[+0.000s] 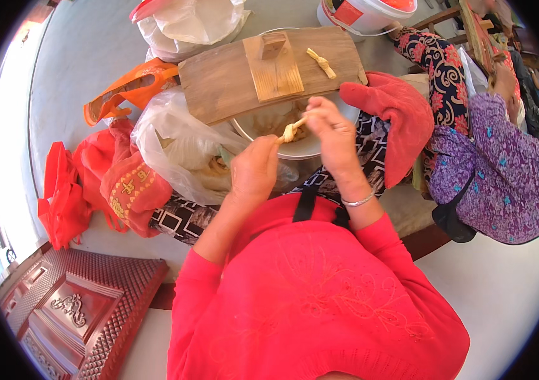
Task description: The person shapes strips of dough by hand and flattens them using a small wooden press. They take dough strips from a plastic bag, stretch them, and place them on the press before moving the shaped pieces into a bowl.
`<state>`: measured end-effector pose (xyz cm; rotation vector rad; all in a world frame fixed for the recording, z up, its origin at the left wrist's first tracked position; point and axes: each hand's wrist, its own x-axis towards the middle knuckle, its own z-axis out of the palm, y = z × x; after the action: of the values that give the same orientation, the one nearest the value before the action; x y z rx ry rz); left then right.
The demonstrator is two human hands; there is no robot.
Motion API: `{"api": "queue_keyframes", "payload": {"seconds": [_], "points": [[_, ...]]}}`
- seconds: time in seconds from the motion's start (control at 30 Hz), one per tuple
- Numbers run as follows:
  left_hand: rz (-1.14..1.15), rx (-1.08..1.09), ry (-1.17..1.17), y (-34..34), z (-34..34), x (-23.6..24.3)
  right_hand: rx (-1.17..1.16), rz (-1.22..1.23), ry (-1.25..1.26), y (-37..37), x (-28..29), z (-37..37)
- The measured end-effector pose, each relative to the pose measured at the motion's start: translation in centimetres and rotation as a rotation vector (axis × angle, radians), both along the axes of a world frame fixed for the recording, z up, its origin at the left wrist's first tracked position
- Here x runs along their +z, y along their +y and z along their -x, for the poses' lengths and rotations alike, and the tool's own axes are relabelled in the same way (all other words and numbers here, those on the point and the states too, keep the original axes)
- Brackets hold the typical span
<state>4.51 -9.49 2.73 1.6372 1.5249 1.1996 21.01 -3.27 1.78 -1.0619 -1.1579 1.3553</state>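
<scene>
My left hand [253, 166] and my right hand [334, 136] pinch opposite ends of a pale yellow knotted strip [290, 131], raised over a white-rimmed metal pot [302, 154] with brownish contents, partly hidden by my hands. A wooden board [212, 85] rests across the back of the pot, with a lighter wood block [278, 79] on it and a similar knotted piece [321, 63] at its right. To the left of the pot, a translucent plastic bag [168, 130] holds pale material.
Red bags [63, 196] and an orange bag [133, 88] lie left. Behind are a white sack [193, 25] and bucket [364, 16]. A red padded cloth [399, 126] is right, beside another person [491, 171]. A carved reddish panel [79, 307] is lower left.
</scene>
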Motion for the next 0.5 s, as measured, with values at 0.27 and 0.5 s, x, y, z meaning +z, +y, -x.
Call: {"api": "queue_keyframes", "payload": {"seconds": [0.27, 0.5], "points": [[-0.248, -0.119, 0.461, 3.6, 1.4, 2.5, 0.494, 0.105, -0.394, 3.7, 5.6, -1.6], [0.258, -0.201, -0.104, 4.6, 2.2, 1.2, 0.523, -0.045, -0.658, 4.1, 7.6, -2.8]]}}
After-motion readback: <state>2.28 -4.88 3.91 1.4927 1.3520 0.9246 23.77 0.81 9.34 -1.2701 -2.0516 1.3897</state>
